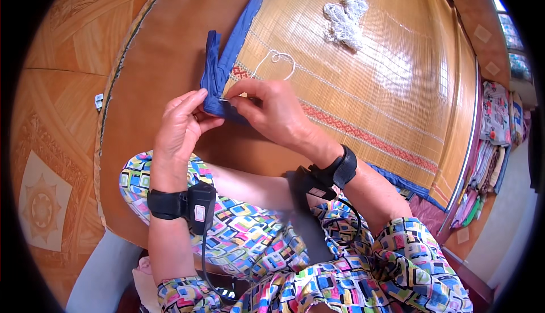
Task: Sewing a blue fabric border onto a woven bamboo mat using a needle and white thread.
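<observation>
A woven reed mat [374, 70] with red patterned bands and a blue cloth edging [245, 25] lies before me. My left hand [181, 119] pinches the folded blue cloth at the mat's near left corner, its thumb on top. My right hand [272, 108] holds what looks like a thin needle between thumb and forefinger, its tip at the blue cloth. White thread [294, 68] loops over the mat just beyond the right hand. A loose blue strip end [212, 45] stands up beyond the left fingers. Farther off, a tangled bundle of white thread [347, 21] rests on the mat.
A brown sheet [144, 70] with a bound edge lies under the mat, on a patterned floor [64, 121]. Folded clothes [494, 117] are stacked at the right. My crossed legs are close below the hands. Black straps with boxes and cables are on both forearms.
</observation>
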